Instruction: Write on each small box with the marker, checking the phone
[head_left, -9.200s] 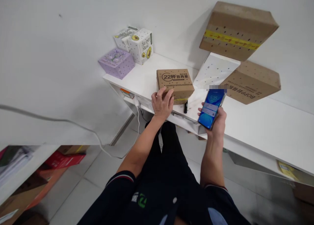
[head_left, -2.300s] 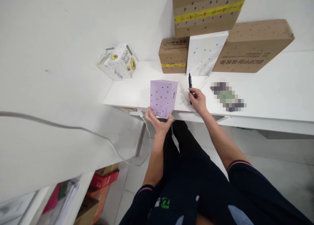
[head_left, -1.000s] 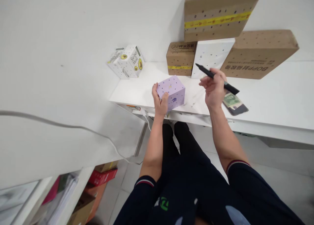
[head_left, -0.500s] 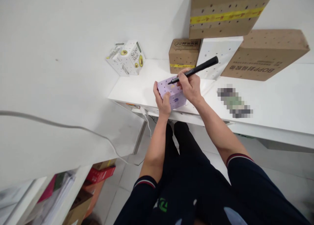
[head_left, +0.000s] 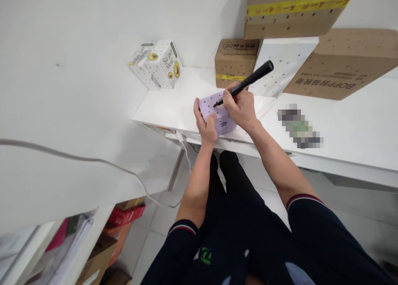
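Note:
A small purple box (head_left: pixel 214 110) dotted with dark spots rests near the front edge of a white table (head_left: pixel 342 127). My left hand (head_left: pixel 205 125) is closed round its left and near side, thumb on top. A black marker (head_left: pixel 245 82) is pinched in my right hand (head_left: pixel 241 106), tip down on the box's top face, cap end pointing up and to the right. Both hands touch the box.
Two white avocado-print boxes (head_left: pixel 161 65) stand at the table's back left. A small brown carton (head_left: pixel 234 61), a white box (head_left: pixel 284 65) and two large brown cartons (head_left: pixel 336 69) lean against the wall. A phone (head_left: pixel 300 125) lies right of my hands. A white cable (head_left: pixel 93 162) hangs at left.
My right hand brought the marker down from the air onto the purple box's top. My left hand kept its grip on the box, which barely moved.

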Demonstrator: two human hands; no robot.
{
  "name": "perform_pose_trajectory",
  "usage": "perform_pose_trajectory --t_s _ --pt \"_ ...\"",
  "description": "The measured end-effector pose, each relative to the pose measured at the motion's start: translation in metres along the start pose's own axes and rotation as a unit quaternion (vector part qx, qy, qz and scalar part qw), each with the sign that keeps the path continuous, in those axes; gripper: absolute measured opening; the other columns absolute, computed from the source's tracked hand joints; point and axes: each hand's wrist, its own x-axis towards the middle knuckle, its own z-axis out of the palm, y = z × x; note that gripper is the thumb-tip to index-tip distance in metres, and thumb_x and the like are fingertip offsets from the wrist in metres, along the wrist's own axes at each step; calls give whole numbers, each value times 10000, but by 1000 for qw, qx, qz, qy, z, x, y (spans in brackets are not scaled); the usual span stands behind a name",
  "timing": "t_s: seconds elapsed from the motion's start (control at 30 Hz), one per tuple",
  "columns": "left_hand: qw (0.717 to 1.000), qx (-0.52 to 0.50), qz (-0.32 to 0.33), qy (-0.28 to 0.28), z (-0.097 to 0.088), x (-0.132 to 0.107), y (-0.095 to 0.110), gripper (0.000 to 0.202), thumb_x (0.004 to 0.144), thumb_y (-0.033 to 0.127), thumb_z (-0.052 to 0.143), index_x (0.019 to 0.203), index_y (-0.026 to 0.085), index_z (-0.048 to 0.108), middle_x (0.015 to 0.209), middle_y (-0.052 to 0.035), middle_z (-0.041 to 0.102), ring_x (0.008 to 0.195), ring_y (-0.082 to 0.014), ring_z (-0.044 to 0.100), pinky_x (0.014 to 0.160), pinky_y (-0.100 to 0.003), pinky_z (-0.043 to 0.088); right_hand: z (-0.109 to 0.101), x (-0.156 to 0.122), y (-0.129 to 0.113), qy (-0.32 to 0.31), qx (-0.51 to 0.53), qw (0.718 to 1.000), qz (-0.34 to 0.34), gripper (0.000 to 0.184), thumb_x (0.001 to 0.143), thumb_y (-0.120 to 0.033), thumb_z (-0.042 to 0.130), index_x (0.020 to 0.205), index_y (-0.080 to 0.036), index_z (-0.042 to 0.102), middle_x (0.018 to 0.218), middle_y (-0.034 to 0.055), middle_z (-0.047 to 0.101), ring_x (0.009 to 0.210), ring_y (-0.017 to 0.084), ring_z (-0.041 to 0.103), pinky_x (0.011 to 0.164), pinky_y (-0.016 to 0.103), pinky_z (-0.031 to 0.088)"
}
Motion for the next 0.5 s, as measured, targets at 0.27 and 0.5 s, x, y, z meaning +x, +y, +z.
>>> perform_pose_trajectory --t_s 0.27,0.5 --pt "1000 7 -1 -4 0 0 1 760 913 673 429 1532 256 281 1620 -87 332 1520 -282 306 1250 -433 279 -2 0 -1 -2 -2 1000 6 263 946 -418 555 771 -224 584 662 -5 527 697 165 607 693 319 544" --pt "1000 1 4 -3 0 0 -1 820 893 718 424 1544 242 275 1623 -95 329 1517 -283 315 1251 -418 283 2 1 4 27 39 999 9 394 929 -590 538 751 -240 528 586 -38 514 530 119 526 546 282 485"
